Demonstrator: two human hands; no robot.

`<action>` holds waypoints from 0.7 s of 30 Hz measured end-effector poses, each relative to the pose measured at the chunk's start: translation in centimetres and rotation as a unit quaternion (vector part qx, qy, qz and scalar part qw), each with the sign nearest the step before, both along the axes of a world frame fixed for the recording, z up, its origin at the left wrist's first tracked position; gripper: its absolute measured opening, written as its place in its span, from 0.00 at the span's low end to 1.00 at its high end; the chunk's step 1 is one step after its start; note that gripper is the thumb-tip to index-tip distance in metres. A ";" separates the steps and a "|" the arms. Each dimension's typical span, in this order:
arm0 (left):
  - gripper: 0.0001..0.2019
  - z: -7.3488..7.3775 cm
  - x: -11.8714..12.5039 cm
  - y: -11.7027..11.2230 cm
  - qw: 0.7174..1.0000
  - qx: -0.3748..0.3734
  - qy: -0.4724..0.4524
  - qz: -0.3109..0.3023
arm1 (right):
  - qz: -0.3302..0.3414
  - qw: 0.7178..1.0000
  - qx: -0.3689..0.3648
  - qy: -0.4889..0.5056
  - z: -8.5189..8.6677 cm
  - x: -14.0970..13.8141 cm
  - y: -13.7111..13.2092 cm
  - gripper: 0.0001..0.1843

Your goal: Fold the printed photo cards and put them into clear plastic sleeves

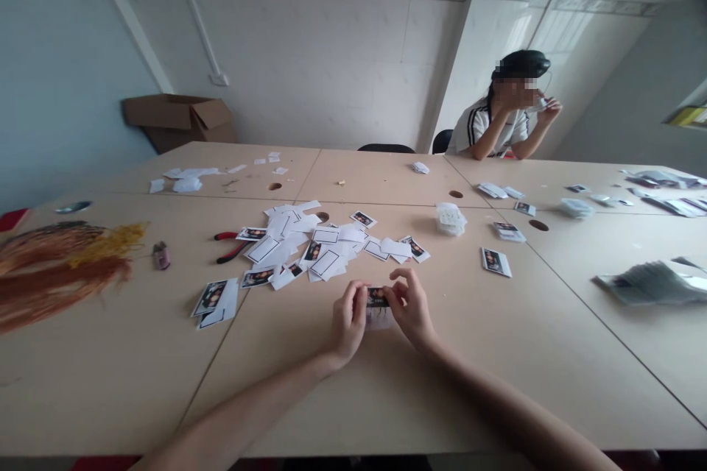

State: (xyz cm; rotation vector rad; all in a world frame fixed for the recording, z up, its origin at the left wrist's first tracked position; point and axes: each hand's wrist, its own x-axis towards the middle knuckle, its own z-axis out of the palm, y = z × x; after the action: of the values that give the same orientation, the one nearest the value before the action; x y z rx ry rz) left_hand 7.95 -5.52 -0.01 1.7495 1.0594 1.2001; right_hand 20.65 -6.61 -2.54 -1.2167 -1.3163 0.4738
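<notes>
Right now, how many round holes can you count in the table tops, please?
4 round holes. One is far left, one sits beside the white paper scraps, one is far centre, and one is on the right, by the stacked cards. Paper may hide more.

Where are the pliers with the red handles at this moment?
In the head view, the red-handled pliers lie on the table, left of centre, just left of the white paper scraps and right of a small pink object.
</notes>
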 end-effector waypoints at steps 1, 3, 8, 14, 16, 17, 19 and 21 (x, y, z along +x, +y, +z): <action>0.11 0.0 0.0 0.0 1.000 0.000 0.003 -0.001 | 0.009 1.000 -0.009 0.020 0.0 0.0 0.0 0.09; 0.11 0.0 -0.1 0.0 1.000 0.003 0.009 -0.002 | 0.028 0.998 -0.022 0.055 0.2 0.0 -0.1 0.09; 0.10 -0.1 -0.1 0.0 0.999 0.020 0.025 -0.002 | 0.052 0.993 -0.039 0.102 0.7 0.1 -0.2 0.10; 0.09 -0.1 -0.1 -0.1 0.998 0.045 0.045 -0.012 | 0.079 0.985 -0.048 0.148 0.4 0.5 0.1 0.11; 0.08 -0.1 -0.1 -0.1 0.997 0.050 0.051 -0.010 | 0.086 0.981 -0.054 0.164 0.4 0.5 0.1 0.12; 0.08 -0.1 -0.1 -0.1 0.997 0.052 0.054 -0.009 | 0.088 0.979 -0.059 0.172 0.4 0.5 0.1 0.12; 0.09 -0.1 -0.2 -0.2 0.996 0.056 0.062 -0.011 | 0.096 0.974 -0.073 0.191 0.6 0.5 0.0 0.13; 0.09 -0.2 -0.2 -0.2 0.996 0.061 0.068 -0.014 | 0.106 0.966 -0.088 0.217 0.7 0.6 -0.1 0.14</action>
State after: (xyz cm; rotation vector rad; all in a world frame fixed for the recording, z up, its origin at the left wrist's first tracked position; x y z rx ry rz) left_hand 7.72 -5.69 -0.24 1.9572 1.0556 1.1621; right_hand 21.20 -6.71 -1.88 -1.0414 -1.0413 0.9719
